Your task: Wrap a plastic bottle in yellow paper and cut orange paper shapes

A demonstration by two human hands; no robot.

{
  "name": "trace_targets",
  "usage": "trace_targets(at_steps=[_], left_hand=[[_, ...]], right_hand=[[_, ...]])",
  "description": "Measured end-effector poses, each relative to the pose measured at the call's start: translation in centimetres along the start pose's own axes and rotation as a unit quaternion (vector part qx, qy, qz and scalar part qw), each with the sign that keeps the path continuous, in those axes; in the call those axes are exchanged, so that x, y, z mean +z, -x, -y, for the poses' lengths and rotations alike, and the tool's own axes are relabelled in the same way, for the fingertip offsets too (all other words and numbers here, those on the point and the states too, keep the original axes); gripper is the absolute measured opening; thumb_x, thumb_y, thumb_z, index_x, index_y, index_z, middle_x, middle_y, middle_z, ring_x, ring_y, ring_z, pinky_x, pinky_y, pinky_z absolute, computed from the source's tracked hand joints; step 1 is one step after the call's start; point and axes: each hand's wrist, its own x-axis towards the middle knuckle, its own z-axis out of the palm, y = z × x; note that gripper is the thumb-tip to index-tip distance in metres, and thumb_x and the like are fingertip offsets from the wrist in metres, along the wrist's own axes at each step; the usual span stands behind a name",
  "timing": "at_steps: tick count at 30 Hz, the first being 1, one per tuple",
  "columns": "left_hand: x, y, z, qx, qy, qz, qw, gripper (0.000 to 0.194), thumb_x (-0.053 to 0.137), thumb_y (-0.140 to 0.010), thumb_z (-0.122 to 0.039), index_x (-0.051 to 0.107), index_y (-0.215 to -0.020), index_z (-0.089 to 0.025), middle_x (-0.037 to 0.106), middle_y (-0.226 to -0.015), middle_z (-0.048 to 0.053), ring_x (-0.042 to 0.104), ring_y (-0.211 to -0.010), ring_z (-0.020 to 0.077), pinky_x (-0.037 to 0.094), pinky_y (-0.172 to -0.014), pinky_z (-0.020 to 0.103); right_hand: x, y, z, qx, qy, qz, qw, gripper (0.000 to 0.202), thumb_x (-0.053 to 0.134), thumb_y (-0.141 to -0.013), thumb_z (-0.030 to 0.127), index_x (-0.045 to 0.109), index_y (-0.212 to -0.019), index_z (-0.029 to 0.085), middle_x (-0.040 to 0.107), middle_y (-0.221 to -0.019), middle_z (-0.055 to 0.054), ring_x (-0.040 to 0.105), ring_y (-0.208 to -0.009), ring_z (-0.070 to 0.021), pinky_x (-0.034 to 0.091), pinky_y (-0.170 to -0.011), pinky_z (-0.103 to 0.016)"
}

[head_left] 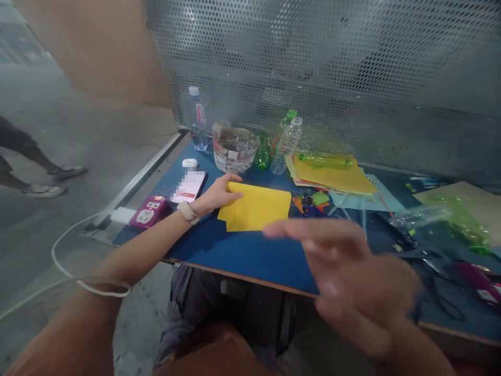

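A yellow sheet of paper [258, 206] lies on the blue tabletop [242, 256], looking folded, with a second layer showing at its lower left corner. My left hand [223, 193] grips its upper left edge, the thumb on top and other fingers partly hidden at the back. Close to the camera, my right hand [352, 271] is raised in front of the table and blurred by motion. Its index finger stretches out to the left, apart from the thumb, and the rest are curled. Nothing shows in it. The fingertip overlaps the paper's lower right corner in the view.
Behind the paper stand a newspaper-covered bowl [235, 151], a water bottle [198, 122] and a clear plastic bottle [287, 143]. Left are a phone [193, 188] and purple socket block [151, 211]. Coloured papers [336, 175], scraps [315, 201] and scissors [425, 254] lie right.
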Motion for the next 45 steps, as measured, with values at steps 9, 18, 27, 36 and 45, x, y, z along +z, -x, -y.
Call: trace_targets(at_steps=[9, 18, 27, 36, 45], left_hand=[[-0.4, -0.2, -0.4, 0.076, -0.052, -0.041, 0.995, 0.055, 0.089, -0.089, -0.034, 0.070, -0.139, -0.020, 0.070, -0.148, 0.015, 0.071, -0.117, 0.0258, 0.060, -0.096, 0.039], [-0.6, 0.0, -0.8, 0.139, -0.029, -0.067, 0.988, 0.053, 0.089, -0.090, -0.034, 0.069, -0.138, -0.022, 0.071, -0.140, 0.011, 0.069, -0.130, 0.0284, 0.056, -0.110, 0.042], [-0.2, 0.0, -0.4, 0.145, -0.045, -0.050, 0.987, 0.061, 0.088, -0.093, -0.038, 0.061, -0.146, -0.024, 0.066, -0.151, 0.013, 0.061, -0.148, 0.0320, 0.048, -0.127, 0.049], [0.8, 0.0, 0.1, 0.051, 0.132, -0.054, 0.988, 0.053, 0.077, -0.106, -0.046, 0.055, -0.151, -0.029, 0.071, -0.142, 0.010, 0.075, -0.118, 0.0250, 0.063, -0.103, 0.042], [0.9, -0.8, 1.1, 0.018, 0.132, -0.046, 0.990, 0.058, 0.088, -0.100, -0.033, 0.059, -0.150, -0.022, 0.083, -0.134, 0.015, 0.084, -0.121, 0.0326, 0.073, -0.105, 0.052]], right_hand=[[-2.4, -4.5, -22.3, 0.125, 0.155, -0.116, 0.973, 0.051, 0.091, -0.093, 0.053, 0.075, -0.136, 0.032, 0.076, -0.152, -0.014, 0.067, -0.150, -0.0440, 0.048, -0.133, -0.073], [0.0, -2.3, -23.8, 0.294, -0.088, -0.160, 0.938, 0.070, 0.100, -0.080, 0.063, 0.066, -0.132, 0.033, 0.082, -0.126, -0.009, 0.082, -0.113, -0.0333, 0.072, -0.097, -0.050], [1.0, -2.4, -23.4, 0.336, -0.180, -0.184, 0.906, 0.062, 0.095, -0.085, 0.067, 0.065, -0.128, 0.034, 0.088, -0.122, -0.007, 0.086, -0.117, -0.0348, 0.074, -0.100, -0.055], [1.1, -2.3, -24.4, 0.311, -0.182, -0.257, 0.897, 0.068, 0.097, -0.082, 0.059, 0.059, -0.132, 0.033, 0.090, -0.120, -0.006, 0.088, -0.119, -0.0338, 0.074, -0.103, -0.055], [0.5, -2.3, -25.1, 0.279, -0.200, -0.306, 0.888, 0.074, 0.105, -0.073, 0.044, 0.056, -0.129, 0.033, 0.090, -0.114, -0.002, 0.089, -0.113, -0.0310, 0.073, -0.108, -0.055]])
